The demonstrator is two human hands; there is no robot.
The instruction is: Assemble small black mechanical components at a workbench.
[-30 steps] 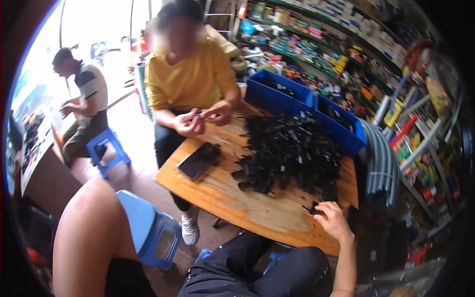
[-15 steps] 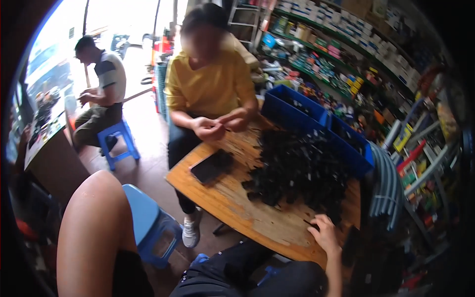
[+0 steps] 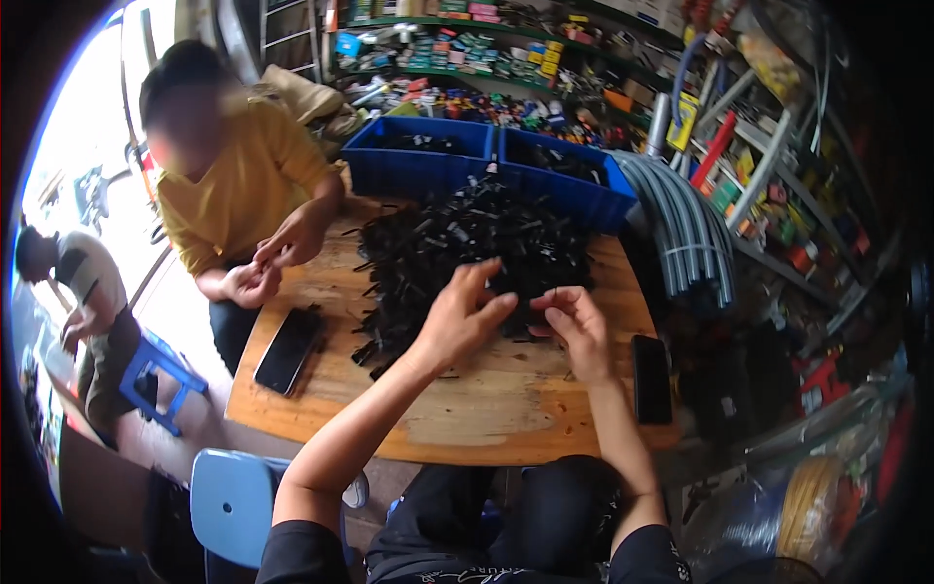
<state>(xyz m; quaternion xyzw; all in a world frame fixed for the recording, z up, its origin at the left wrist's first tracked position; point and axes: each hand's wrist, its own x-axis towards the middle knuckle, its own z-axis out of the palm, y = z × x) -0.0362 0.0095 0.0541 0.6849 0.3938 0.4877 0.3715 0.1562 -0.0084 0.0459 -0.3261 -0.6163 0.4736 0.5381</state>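
A large heap of small black parts (image 3: pixel 477 229) covers the middle of the wooden table (image 3: pixel 486 428). Over the near side of this heap is my left hand (image 3: pixel 452 321), its fingers apart and nothing seen in them. My right hand (image 3: pixel 581 336) is just to its right, with thumb and forefinger pinched on a small dark piece whose shape is mostly lost against the pile. The two hands do not touch.
Two joined blue bins (image 3: pixel 418 170) holding black parts stand behind the heap. One phone (image 3: pixel 288 350) lies left, another (image 3: pixel 651 380) at the right edge. Across the left corner a person in yellow (image 3: pixel 238 185) works with both hands. Grey hoses (image 3: pixel 686 234) hang at right; a blue stool (image 3: pixel 232 496) stands left.
The view has swung to the right. My left hand has come into sight over the heap. My right hand has moved from the table's near right edge to the heap's near edge.
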